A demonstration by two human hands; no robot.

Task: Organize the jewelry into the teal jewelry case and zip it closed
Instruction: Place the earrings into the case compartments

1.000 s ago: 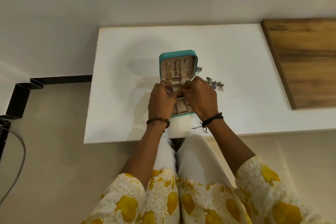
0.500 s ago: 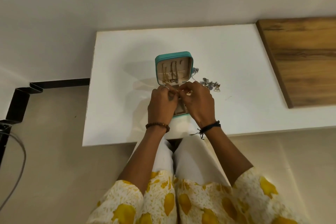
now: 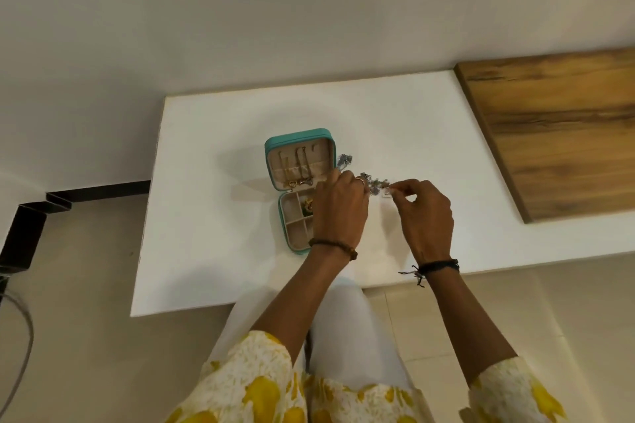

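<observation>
The teal jewelry case lies open on the white table, its lid up with gold chains hanging inside. A gold piece sits in one of the lower compartments. Just right of the case, a silver-blue beaded piece lies on the table. My left hand covers the case's right edge and reaches the left end of that piece. My right hand pinches its right end. Another bit of silver jewelry lies beside the lid.
A wooden board lies on the table's right part. A black metal frame and a grey cable are on the floor at the left. My knees sit under the table's near edge.
Both hands left the case's lower compartments and moved right to the silver-blue piece. The compartments and the gold piece in them are now uncovered.
</observation>
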